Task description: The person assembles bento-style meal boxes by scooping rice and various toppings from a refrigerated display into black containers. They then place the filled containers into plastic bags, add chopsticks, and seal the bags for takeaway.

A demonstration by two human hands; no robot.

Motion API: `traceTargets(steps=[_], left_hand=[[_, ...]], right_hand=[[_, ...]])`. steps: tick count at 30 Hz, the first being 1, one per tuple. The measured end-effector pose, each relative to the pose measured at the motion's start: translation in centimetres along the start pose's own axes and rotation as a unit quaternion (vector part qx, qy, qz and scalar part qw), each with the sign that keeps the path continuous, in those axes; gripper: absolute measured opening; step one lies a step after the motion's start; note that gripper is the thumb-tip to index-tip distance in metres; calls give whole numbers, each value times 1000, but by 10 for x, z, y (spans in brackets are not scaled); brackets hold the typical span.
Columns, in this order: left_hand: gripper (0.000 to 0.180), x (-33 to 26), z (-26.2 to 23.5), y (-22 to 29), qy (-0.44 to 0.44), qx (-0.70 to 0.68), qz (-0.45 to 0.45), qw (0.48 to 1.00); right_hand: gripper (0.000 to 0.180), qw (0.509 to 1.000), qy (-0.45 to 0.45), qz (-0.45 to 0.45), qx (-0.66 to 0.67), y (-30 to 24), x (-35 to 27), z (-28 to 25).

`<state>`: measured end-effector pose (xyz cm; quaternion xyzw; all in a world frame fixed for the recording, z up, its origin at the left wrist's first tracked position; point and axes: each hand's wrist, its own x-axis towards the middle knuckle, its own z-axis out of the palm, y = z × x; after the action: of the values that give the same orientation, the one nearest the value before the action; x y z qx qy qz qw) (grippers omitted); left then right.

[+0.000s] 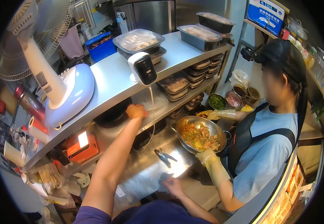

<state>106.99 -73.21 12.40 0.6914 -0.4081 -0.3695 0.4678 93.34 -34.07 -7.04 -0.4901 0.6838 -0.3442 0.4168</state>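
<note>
While the left hand [136, 111] reaches up to the middle shelf [177, 102], fingers curled over a clear plastic lid [152, 104] lying there, the right hand [173, 183] rests open and empty on the steel worktop [147, 170]. That lid looks light, thin, flexible and slippery, best pinched at its rim. Stacked lidded trays [175, 84] beside it hold prepared food; a co-worker's gloved hands steady a metal bowl [199, 136] of mixed food.

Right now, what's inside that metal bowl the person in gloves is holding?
The metal bowl holds a mixed heap of food, orange-brown pieces with green bits. Whatever lies beneath the heap is covered.
</note>
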Motion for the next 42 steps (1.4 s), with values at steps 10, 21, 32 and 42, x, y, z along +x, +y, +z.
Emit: traceTargets(steps=[10, 21, 32, 42], left_hand=[[21, -123, -190, -1, 102, 172, 393, 898], [22, -335, -535, -179, 3, 124, -30, 992], [14, -501, -699, -247, 282, 264, 182, 904], [10, -415, -629, -323, 654, -274, 87, 700]], right_hand=[[51, 781, -181, 188, 568, -29, 13, 7], [29, 713, -354, -604, 33, -355, -102, 156], [38, 566, -665, -464, -147, -393, -209, 385], [29, 852, -463, 159, 187, -266, -303, 442]])
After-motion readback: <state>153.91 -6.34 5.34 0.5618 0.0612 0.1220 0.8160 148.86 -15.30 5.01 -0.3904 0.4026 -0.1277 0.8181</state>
